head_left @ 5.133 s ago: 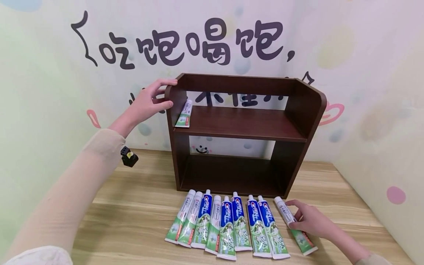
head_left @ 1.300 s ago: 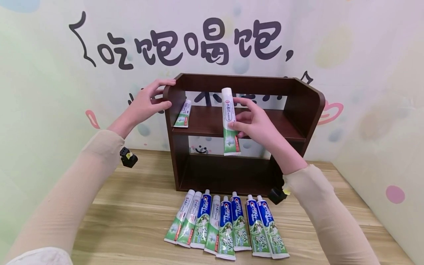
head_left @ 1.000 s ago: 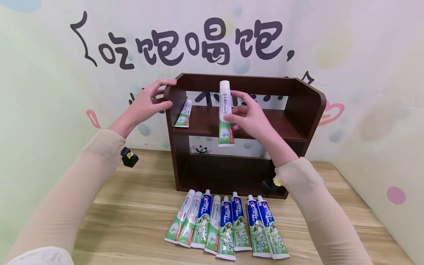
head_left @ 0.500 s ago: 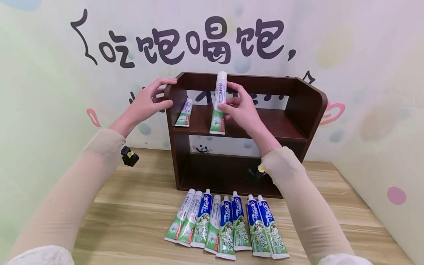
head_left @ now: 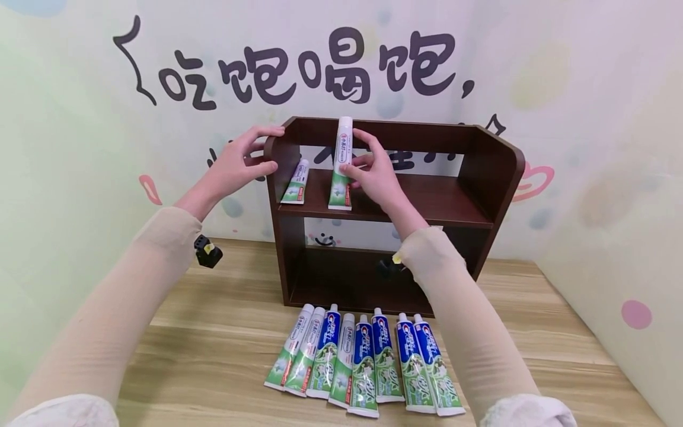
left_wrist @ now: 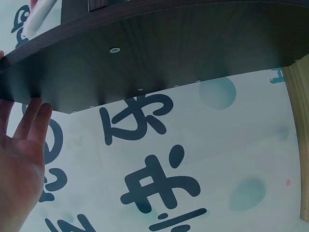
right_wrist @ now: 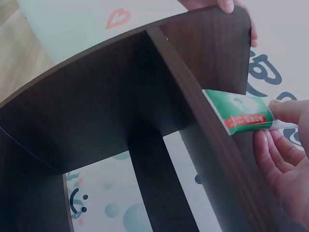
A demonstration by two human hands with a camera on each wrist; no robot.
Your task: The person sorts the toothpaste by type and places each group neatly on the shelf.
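Right hand [head_left: 377, 178] pinches toothpaste tube [head_left: 342, 155] mid-length, cap up, at upper level of shelf [head_left: 421, 198]; flat end [head_left: 340, 205] presumably left free. Left hand [head_left: 238, 164], loosely spread, touches side panel [left_wrist: 164, 48], presumably for steadiness.

The right hand [head_left: 376, 178] and the tube [head_left: 341, 172] it grips hide part of the rack [head_left: 416, 131]; some of its fingers are lost behind the tube, and whether the tube's foot touches the shelf [head_left: 427, 193] cannot be told. The right sleeve [head_left: 464, 320] covers the rack's near right corner, and the camera [head_left: 388, 268] by that wrist melts into the dark wood. Much of the lower lettering [head_left: 402, 160] lies behind the rack. Fine print on the near tubes [head_left: 364, 379] is too small to read. In the left wrist view, the left edge cuts off the left hand [left_wrist: 21, 169].
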